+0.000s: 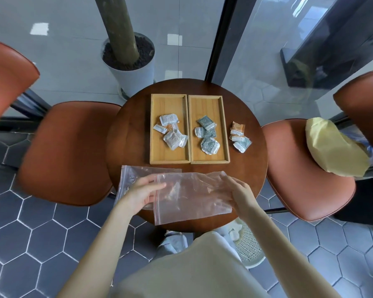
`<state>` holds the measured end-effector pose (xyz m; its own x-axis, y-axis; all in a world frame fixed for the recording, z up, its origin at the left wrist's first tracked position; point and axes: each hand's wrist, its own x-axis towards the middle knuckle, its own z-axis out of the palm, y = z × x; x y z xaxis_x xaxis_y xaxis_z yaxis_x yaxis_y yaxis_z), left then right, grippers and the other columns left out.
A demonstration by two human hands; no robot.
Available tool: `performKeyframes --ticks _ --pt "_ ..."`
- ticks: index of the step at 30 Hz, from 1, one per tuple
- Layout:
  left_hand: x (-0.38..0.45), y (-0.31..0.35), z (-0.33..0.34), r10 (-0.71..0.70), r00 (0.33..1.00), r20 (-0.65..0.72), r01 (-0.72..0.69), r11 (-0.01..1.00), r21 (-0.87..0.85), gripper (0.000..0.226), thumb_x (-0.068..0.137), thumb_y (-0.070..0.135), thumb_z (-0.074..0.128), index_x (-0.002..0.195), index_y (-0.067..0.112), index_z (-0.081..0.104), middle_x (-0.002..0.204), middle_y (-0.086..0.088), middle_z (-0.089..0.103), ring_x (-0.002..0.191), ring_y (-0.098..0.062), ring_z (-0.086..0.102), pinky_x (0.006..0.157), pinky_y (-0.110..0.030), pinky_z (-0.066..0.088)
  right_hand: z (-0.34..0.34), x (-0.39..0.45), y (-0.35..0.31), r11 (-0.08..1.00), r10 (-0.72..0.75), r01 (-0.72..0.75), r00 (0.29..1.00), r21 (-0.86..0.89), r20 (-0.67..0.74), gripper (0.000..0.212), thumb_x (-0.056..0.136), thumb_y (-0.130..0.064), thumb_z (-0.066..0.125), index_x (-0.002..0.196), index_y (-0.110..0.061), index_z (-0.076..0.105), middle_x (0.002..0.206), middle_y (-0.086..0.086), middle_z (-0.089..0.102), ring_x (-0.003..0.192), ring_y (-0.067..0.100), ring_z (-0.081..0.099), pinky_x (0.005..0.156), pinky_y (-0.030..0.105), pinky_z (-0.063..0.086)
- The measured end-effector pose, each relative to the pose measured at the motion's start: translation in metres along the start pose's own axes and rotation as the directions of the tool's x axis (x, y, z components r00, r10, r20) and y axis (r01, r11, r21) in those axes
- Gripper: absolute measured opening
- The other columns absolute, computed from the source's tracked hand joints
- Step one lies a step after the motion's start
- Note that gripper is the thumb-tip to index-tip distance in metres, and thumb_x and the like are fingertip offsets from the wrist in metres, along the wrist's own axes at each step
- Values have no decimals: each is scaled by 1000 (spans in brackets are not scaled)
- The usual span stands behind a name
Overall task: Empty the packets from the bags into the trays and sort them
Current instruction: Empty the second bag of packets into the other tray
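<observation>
Two wooden trays stand side by side on the round table [129, 134]. The left tray [157, 104] holds several pale and orange packets [172, 134]. The right tray [221, 108] holds several grey-green packets [207, 132]. A small heap of orange and grey packets [239, 136] lies on the table right of the trays. My left hand [141, 193] pinches the red-zip edge of a clear plastic bag [192, 198], and my right hand [241, 194] grips its right side. A second clear bag [134, 175] lies flat beneath it, to the left.
Brown leather chairs flank the table: one on the left [65, 151], one on the right [306, 171] with a yellow cloth bundle [332, 147] on it. A potted trunk [129, 59] stands behind the table. A white mesh basket [246, 246] sits on the floor under the table's near edge.
</observation>
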<state>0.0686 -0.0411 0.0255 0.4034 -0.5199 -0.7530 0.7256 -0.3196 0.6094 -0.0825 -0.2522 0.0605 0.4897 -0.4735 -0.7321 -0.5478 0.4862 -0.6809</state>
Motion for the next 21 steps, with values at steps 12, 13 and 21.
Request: performKeyframes --ticks 12,13,21 --pt "-10 -24 -42 87 970 -227 -105 992 -67 22 93 11 49 110 6 63 83 0 77 81 -14 72 75 -28 57 28 23 28 834 233 -254 967 490 105 18 79 -21 70 93 -10 70 81 5 72 70 16 69 62 26 59" --pt "-9 -23 -42 43 975 -216 -76 987 -145 25 95 22 47 110 9 62 88 -1 76 87 -15 71 80 -29 53 29 24 31 821 219 -266 964 505 151 16 82 -19 67 93 -9 68 76 5 71 64 14 69 58 25 59" --pt "-6 -34 -44 6 939 -344 -49 992 -118 13 87 8 60 98 6 65 81 -7 73 76 -19 72 67 -25 55 44 35 35 884 213 -311 933 349 292 28 89 -25 57 109 -6 64 85 7 71 74 18 68 62 28 59"
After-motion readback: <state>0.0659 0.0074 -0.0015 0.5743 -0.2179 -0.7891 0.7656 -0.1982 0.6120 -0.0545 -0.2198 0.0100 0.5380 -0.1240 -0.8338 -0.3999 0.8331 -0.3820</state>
